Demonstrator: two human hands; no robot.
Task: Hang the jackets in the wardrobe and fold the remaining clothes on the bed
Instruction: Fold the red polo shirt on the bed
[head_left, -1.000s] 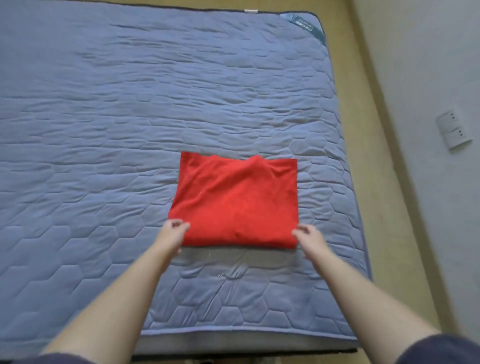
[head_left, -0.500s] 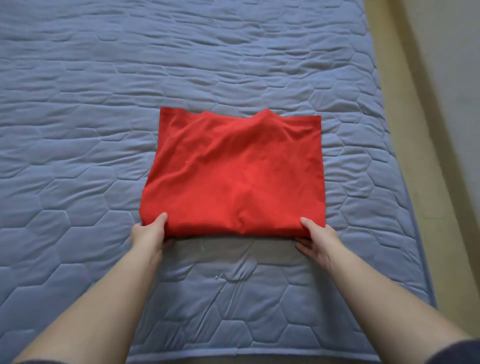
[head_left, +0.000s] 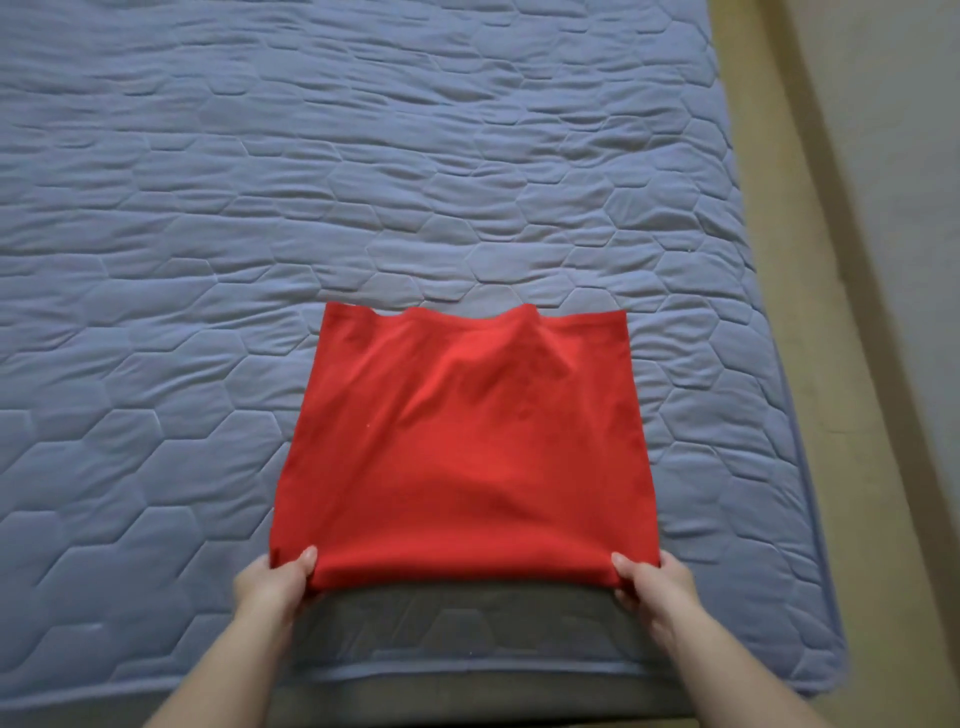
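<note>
Plainly, the folding looks well advanced: no other clothing shows across the left of the blue quilted mattress (head_left: 208, 260). No jacket or wardrobe is in view, so whether the hanging is done cannot be told. The left hand (head_left: 272, 582) reaches forward on a bare forearm and pinches the near left corner of the red garment (head_left: 462, 457), thumb on top and the other fingers tucked beneath, its grip clenched on the fabric. The garment lies on the near right part of the bed as a tidy layered rectangle, with a neckline-like dip at its far edge. Its near edge seems raised a little, judging by the dark shadow under it. The right hand (head_left: 657, 584) mirrors this at the near right corner, thumb over and fingers under, grasping the cloth. I judge that one more fold, or a lift to set it aside, is left. A tan strip of floor (head_left: 753, 156) runs past the mattress's right edge.
</note>
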